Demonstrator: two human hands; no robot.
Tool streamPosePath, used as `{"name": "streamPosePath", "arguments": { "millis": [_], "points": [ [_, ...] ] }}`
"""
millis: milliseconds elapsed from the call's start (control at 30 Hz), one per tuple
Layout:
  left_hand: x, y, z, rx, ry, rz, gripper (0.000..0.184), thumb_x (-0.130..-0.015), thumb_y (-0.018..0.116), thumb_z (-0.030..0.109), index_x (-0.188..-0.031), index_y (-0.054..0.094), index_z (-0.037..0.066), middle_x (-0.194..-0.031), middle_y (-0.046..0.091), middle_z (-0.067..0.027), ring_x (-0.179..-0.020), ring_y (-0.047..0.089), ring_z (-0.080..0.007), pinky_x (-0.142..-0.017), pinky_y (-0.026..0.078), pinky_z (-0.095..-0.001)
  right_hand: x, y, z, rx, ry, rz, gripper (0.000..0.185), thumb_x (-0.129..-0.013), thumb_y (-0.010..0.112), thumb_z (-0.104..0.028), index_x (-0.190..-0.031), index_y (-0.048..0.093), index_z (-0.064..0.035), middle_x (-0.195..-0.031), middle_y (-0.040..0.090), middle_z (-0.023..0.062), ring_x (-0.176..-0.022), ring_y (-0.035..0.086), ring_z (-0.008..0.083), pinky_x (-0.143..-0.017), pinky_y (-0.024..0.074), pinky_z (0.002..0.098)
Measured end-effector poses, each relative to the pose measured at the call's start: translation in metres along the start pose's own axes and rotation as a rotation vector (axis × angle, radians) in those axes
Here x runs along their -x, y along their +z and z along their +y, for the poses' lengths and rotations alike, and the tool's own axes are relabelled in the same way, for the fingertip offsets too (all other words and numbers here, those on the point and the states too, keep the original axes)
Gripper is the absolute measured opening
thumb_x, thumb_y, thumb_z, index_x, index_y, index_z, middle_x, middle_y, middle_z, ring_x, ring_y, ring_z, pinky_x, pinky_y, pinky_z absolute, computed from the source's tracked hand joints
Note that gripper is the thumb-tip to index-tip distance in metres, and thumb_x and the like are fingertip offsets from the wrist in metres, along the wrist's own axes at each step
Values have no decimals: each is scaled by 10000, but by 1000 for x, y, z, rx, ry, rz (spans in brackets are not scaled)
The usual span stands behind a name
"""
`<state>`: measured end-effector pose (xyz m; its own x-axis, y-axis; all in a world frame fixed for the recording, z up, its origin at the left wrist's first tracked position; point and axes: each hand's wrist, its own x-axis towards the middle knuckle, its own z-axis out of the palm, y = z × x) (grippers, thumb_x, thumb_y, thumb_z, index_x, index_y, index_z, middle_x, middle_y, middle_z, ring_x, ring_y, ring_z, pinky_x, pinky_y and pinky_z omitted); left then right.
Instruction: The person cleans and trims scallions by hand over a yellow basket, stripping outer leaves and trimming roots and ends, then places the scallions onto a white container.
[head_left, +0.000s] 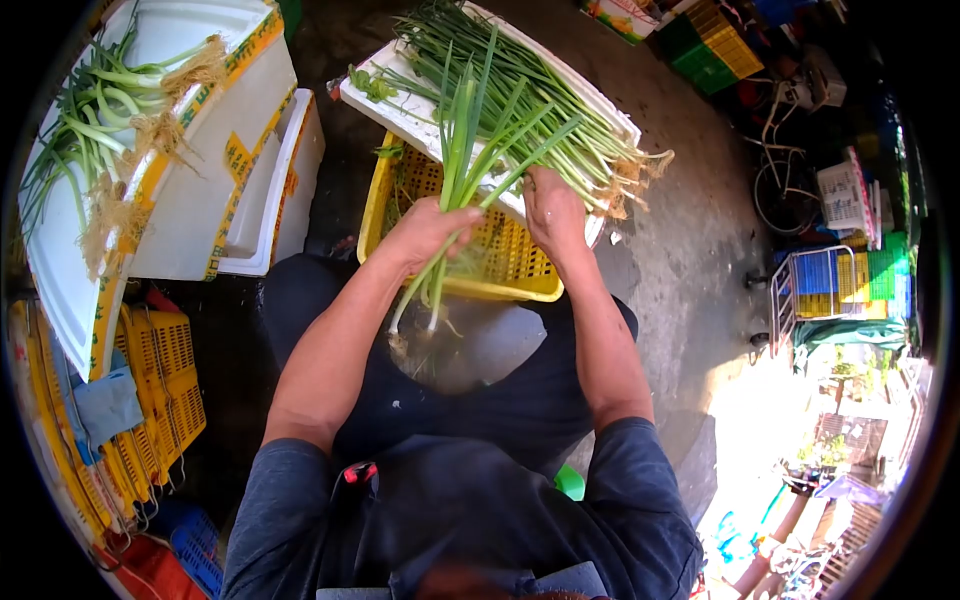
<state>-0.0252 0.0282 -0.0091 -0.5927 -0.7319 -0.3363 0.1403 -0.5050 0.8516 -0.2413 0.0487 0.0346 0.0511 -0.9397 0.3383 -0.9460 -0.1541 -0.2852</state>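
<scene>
My left hand point(435, 235) is closed around a few green onions point(465, 150), their leaves fanning up and away from me and their white root ends hanging below my fist. Beside the leaves, my right hand point(556, 210) is closed with its fingers curled. What its fingertips pinch, if anything, is hidden. Under both hands stands a yellow plastic basket point(548, 288) with some trimmings in it. Just beyond, a large pile of green onions point(510, 95) with roots on lies across a white foam board point(410, 125).
At the left, more rooted green onions point(105, 125) lie on a white foam box lid point(65, 290). Yellow crates point(165, 375) stand below it. On the right are a metal cart point(800, 285) and a bicycle point(785, 185) on the wet concrete floor point(680, 200).
</scene>
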Motion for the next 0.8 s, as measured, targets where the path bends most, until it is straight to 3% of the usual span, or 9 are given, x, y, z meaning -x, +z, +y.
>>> {"name": "streamPosePath", "arguments": {
  "millis": [233, 333, 433, 467, 533, 633, 733, 767, 800],
  "points": [
    [7, -8, 9, 76, 8, 5, 270, -981, 631, 257, -970, 607, -12, -662, 534, -8, -503, 473, -115, -507, 433, -291, -22, 12, 52, -24, 223, 222, 236, -984, 513, -202, -988, 638, -1, -839, 656, 280, -738, 630, 465, -681, 492, 506],
    [-1, -24, 7, 336, 88, 103, 241, -988, 632, 263, -1018, 612, 24, -740, 577, -17, -569, 538, -130, -505, 466, -307, -15, 1, 37, -334, 410, 114, 291, -980, 578, -253, -1080, 643, 12, -701, 646, 212, -619, 628, 303, -591, 478, 407],
    [-7, -29, 10, 431, 138, 159, 272, -969, 659, 273, -1072, 589, 31, -822, 618, -62, -622, 609, -187, -597, 565, -368, 13, 21, 0, -523, 368, -5, 373, -945, 661, -336, -1102, 651, 3, -611, 547, 75, -556, 470, 150, -537, 403, 309],
    [-7, -29, 12, 449, 144, 177, 269, -970, 657, 266, -1087, 583, 36, -838, 627, -72, -642, 628, -201, -626, 587, -387, 23, 34, 3, -571, 382, -125, 408, -938, 662, -362, -1108, 651, 8, -613, 550, 75, -550, 468, 153, -535, 402, 323],
    [-7, -29, 12, 448, 129, 218, 269, -982, 640, 255, -1114, 568, 31, -873, 639, -82, -694, 648, -215, -694, 597, -443, 28, 47, -1, -452, 483, -423, 472, -954, 651, -372, -1209, 616, 23, -855, 673, 101, -727, 626, 177, -712, 535, 315],
    [-5, -34, 8, 457, 104, 296, 267, -997, 613, 241, -1135, 551, 22, -940, 647, -113, -772, 666, -255, -752, 604, -500, 45, 76, 5, -428, 305, -272, 493, -985, 583, -375, -1233, 612, 50, -1025, 693, 178, -962, 632, 237, -903, 482, 332],
    [-9, -40, 6, 486, 121, 357, 273, -1007, 591, 233, -1158, 533, 13, -996, 646, -142, -832, 667, -295, -762, 605, -526, 54, 58, -6, -575, 384, -225, 487, -991, 573, -360, -1240, 602, 58, -1076, 688, 191, -1000, 639, 239, -912, 481, 331],
    [-11, -41, 7, 492, 135, 365, 277, -1010, 585, 231, -1167, 527, 10, -1012, 645, -150, -849, 666, -307, -761, 605, -532, 63, 49, -16, -694, 437, -224, 384, -940, 623, -257, -1157, 622, 60, -1052, 668, 245, -964, 647, 368, -857, 493, 404],
    [-13, -41, 7, 513, 130, 373, 279, -1012, 579, 228, -1177, 520, 11, -1024, 641, -155, -861, 664, -312, -765, 604, -536, 75, 45, -25, -671, 309, -174, 343, -929, 637, -226, -1127, 620, 54, -1060, 664, 238, -964, 647, 365, -850, 497, 402]
  ]
}}
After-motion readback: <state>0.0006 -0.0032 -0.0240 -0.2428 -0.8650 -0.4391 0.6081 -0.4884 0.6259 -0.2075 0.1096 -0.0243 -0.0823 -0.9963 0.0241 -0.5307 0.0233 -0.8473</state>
